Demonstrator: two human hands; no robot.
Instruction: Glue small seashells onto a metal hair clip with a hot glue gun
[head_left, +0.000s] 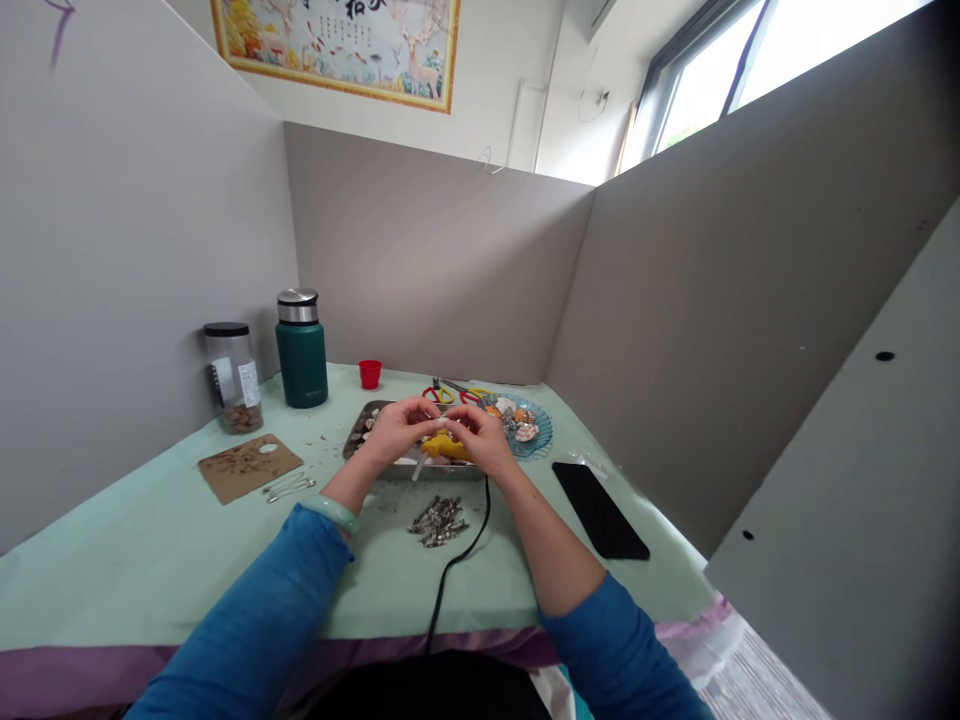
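Observation:
My left hand [403,428] and my right hand [482,437] meet above a metal tray [465,473], fingers pinched together. Between their fingertips is a small whitish piece [441,421], too small to name. Just below them a yellow glue gun [444,447] lies across the tray, a pale glue stick [419,467] poking out and a black cord [451,566] running toward me. Other small pale pieces in the tray are partly hidden by my hands. Nearer to me on the cloth sits a pile of small metal clasps or pins [439,522].
A blue glass plate [547,430] of shells and a black phone [600,510] are to the right. Pliers [442,393] and a red cup [370,375] stand behind. Leftward are a green bottle [301,355], a jar [234,380], cardboard [244,475] and safety pins [289,486]. Partitions enclose the table.

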